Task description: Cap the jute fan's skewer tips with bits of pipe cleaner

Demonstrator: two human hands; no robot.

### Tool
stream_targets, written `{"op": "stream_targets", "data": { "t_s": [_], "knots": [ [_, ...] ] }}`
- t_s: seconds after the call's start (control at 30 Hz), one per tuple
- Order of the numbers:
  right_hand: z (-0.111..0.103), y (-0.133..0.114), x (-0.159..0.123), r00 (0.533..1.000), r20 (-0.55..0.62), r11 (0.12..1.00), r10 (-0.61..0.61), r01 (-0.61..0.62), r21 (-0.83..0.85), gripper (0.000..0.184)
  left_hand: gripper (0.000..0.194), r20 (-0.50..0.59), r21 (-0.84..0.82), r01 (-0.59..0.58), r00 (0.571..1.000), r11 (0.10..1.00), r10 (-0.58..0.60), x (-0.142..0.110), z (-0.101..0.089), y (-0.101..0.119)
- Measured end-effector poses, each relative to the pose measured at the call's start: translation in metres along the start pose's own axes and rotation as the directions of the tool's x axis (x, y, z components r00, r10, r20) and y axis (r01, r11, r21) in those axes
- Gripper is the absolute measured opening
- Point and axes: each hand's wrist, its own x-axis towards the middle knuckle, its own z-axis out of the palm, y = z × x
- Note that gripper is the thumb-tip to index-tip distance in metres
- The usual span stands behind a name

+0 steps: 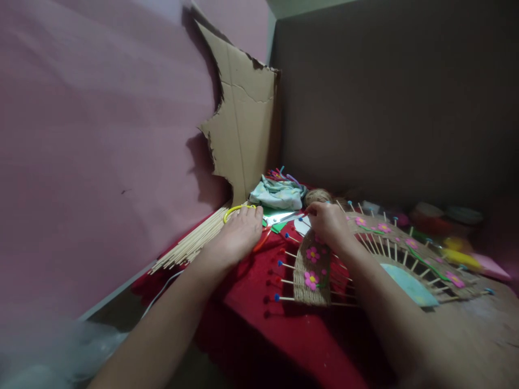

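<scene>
My left hand (243,229) is over a pair of scissors (279,218), fingers curled at the handles. The yellow loop shows left of the hand and the orange one right of it; the blades point right. My right hand (327,221) is closed in a pinch just beyond the blade tips, above a curved woven twine piece (302,275) with pink flowers. What its fingertips hold is too small to tell. Thin sticks tipped with blue and red beads poke out from that piece. A similar woven arc (397,232) with flowers and a light blue centre lies partly behind my right forearm.
A bundle of thin wooden sticks (194,240) lies along the pink wall. Behind my hands are a bunched pale green cloth (279,193) and a twine ball (318,197). Torn cardboard (243,108) leans in the corner. A red cloth (259,308) covers part of the surface.
</scene>
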Motion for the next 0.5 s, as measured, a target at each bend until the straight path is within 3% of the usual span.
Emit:
{"op": "stream_targets", "data": {
  "t_s": [0.17,0.5],
  "knots": [
    [-0.0006,0.0006,-0.0001,1.000,0.013,1.000,0.005,-0.005,-0.003,0.025,0.047,0.018,-0.035,-0.014,1.000,0.999,0.015,-0.0016,-0.0064,-0.0072],
    [-0.0010,-0.0001,-0.0005,0.999,0.042,1.000,0.006,-0.005,-0.022,0.027,0.039,0.033,-0.139,-0.054,0.998,0.989,0.059,0.0023,-0.0087,-0.0061]
  ]
}}
